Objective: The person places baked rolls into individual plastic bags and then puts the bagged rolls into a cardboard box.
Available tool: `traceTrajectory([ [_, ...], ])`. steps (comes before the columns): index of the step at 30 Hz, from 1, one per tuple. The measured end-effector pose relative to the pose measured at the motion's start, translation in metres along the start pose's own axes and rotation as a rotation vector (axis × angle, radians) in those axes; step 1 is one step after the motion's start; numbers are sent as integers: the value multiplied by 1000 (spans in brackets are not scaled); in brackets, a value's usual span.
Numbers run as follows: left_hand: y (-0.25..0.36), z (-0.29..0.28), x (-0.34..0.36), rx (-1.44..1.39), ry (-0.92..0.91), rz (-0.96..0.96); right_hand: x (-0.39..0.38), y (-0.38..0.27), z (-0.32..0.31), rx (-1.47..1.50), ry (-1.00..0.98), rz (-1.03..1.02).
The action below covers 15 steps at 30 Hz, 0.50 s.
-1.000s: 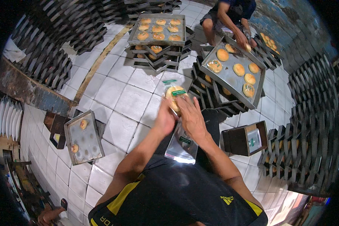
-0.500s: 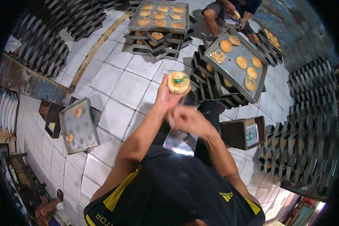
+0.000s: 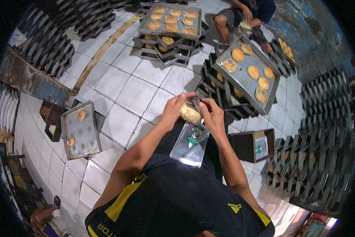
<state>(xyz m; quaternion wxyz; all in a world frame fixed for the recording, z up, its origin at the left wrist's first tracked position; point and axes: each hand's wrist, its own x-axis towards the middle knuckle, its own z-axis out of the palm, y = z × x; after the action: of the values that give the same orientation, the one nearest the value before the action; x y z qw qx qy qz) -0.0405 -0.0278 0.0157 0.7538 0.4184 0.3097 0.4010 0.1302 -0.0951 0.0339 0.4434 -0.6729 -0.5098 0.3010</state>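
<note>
Between my two hands, in front of my lap, is a round golden bun [image 3: 190,114] with shiny clear wrapping around it. My left hand [image 3: 174,110] grips its left side, fingers curled over the top. On its other side my right hand [image 3: 213,117] pinches the wrapping at the upper right edge. The bun is tilted, pale side toward me; its far side is hidden by my fingers. Just below lies a stack of flat clear plastic bags [image 3: 188,148] with green print, resting on my lap.
Stacked trays stand ahead, topped by a bun tray [image 3: 170,34] and, to the right, a tilted tray [image 3: 246,85]. A tray with two buns [image 3: 82,130] sits left. An open box [image 3: 246,147] is at right. Ahead, another person's hand [image 3: 246,14] is near a bun.
My right hand has risen from above the bags to the bun. The bun has come nearer and tipped over in my left hand; its green label no longer shows.
</note>
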Motion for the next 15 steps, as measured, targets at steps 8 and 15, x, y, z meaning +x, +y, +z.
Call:
traceTrajectory([
  [8, -30, 11, 38, -67, 230, 269, -9, 1, -2, -91, 103, -483],
  [15, -22, 6, 38, 70, 150, 319, 8, -19, -14, -87, 150, -286],
])
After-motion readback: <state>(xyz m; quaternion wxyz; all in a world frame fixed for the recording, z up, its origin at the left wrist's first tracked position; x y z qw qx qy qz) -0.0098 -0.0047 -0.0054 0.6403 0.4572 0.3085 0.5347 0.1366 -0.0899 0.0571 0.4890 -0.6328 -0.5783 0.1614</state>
